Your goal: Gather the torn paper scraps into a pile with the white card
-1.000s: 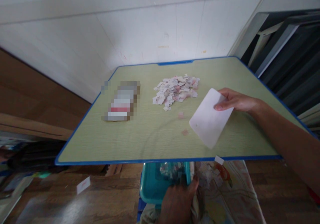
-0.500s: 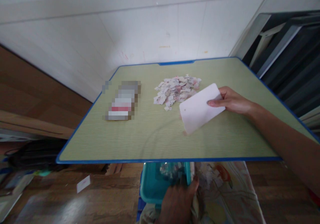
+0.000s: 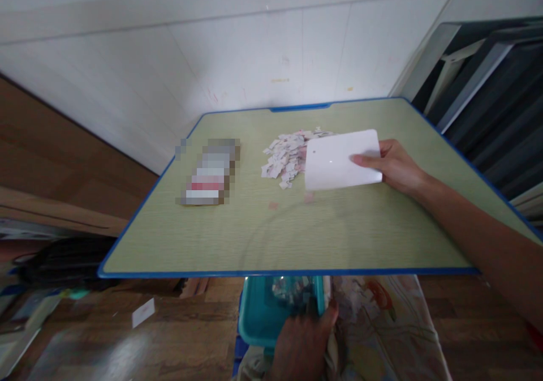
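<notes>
My right hand point(image 3: 399, 166) comes in from the right and pinches a blank white card point(image 3: 339, 168), thumb on top and fingers behind. The card is above the table, covering the right part of a heap of torn paper scraps point(image 3: 284, 157). Two small pinkish scraps, one nearer scrap point(image 3: 274, 205) and another scrap point(image 3: 309, 197), lie in front of the heap. Below the table's front edge my left hand point(image 3: 301, 341) is closed over the right side of a teal plastic container point(image 3: 258, 319), fingers inside and thumb outside. Small pieces point(image 3: 292, 289) show inside it.
The light green table point(image 3: 190, 239) has a blue rim and stands against a white wall point(image 3: 250, 58). A pixelated stack point(image 3: 210, 171) lies on its left. Patterned cloth point(image 3: 390, 335) is beside the container. A white paper piece point(image 3: 143, 313) lies on the wooden floor point(image 3: 182, 335).
My right hand has raised the card and turned it nearly level, over more of the heap. Two pinkish scraps now show on the table in front. My left hand stays at the container.
</notes>
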A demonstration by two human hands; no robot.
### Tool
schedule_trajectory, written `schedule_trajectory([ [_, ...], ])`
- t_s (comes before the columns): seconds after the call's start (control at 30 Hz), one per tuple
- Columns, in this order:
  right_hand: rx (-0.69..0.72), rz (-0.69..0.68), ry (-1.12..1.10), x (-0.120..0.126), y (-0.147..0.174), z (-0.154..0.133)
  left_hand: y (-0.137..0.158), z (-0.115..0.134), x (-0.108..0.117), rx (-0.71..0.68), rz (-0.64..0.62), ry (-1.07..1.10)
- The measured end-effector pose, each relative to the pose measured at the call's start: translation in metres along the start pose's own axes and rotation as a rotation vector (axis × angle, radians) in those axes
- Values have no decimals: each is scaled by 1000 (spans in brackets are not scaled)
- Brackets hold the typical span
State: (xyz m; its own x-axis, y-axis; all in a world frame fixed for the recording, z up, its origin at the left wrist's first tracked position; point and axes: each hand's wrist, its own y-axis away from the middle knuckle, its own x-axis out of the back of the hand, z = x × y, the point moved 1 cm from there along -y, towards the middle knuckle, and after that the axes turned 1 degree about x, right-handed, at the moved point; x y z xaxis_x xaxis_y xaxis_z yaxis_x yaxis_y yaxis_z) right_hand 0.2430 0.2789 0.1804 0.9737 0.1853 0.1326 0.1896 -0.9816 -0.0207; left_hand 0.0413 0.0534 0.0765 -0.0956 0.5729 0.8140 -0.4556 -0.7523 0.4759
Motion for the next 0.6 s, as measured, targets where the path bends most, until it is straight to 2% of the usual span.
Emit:
schedule_trajectory([
  [0.13, -13, -183, 116, -7, 7, -3, -1, 0, -2, 11, 6, 3],
  [0.3, -35, -446, 96, -25, 16, -7, -2, 0, -3, 12, -17, -33],
  [0.37, -46, -510, 79, -30, 18, -6, -2, -1, -4, 6, -24, -42],
  [0.6, -70, -420, -39, -20, 19, -7, -2, -2, -4, 11, -35, -16],
])
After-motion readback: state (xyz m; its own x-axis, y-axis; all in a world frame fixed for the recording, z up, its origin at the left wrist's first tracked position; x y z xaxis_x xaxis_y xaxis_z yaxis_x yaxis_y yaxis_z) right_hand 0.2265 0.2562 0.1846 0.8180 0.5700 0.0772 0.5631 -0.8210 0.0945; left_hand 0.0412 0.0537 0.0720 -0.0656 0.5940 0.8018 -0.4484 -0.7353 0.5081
